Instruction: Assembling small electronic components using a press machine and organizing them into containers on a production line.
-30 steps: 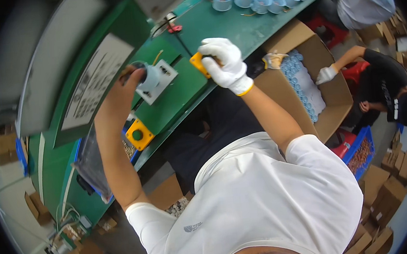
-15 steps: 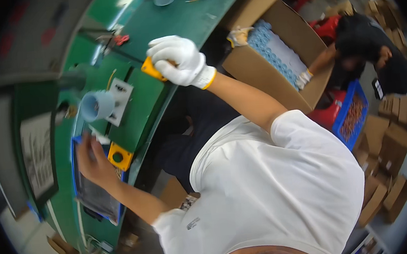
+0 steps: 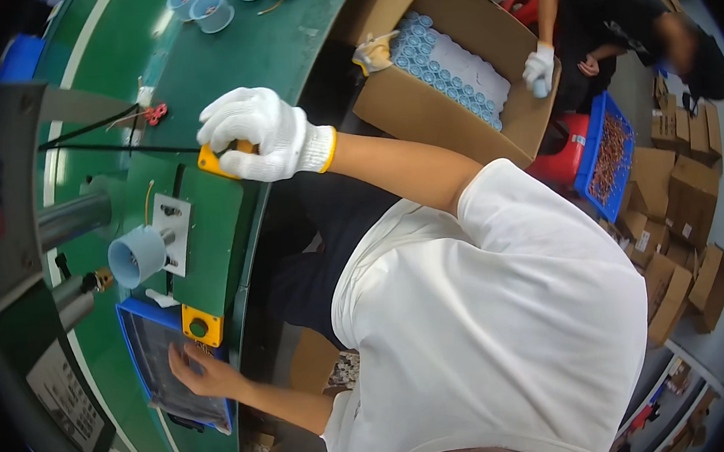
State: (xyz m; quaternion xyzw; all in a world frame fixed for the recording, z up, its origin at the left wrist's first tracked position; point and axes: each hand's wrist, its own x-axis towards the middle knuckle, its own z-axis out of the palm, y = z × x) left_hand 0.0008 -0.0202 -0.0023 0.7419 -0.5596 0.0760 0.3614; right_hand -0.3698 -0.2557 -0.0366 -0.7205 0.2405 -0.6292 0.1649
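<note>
My left hand [image 3: 200,371], bare, is over the blue-rimmed tray [image 3: 159,388], just below a yellow button box [image 3: 202,325] with a green button. Its fingers are bent and apart, with nothing visible in them. My right hand [image 3: 261,136], in a white knitted glove, curls over a second yellow button box [image 3: 217,163] at the bench edge; the glove hides most of the box top. Between the hands, a light blue plastic cup [image 3: 137,256] sits sideways on a fixture with a white plate [image 3: 176,234].
The machine [image 3: 6,197] stands at left. More blue cups [image 3: 212,13] and red-handled snips [image 3: 156,114] lie on the green bench [image 3: 278,52]. At right, a co-worker's gloved hand [image 3: 538,68] holds a blue cup over a carton [image 3: 373,104] of cups. A blue crate [image 3: 610,157] holds small copper-coloured parts.
My left hand has moved from beside the cup fixture down to the tray. My right hand stays on its button box. The co-worker's hand has risen from inside the carton. The view has shifted.
</note>
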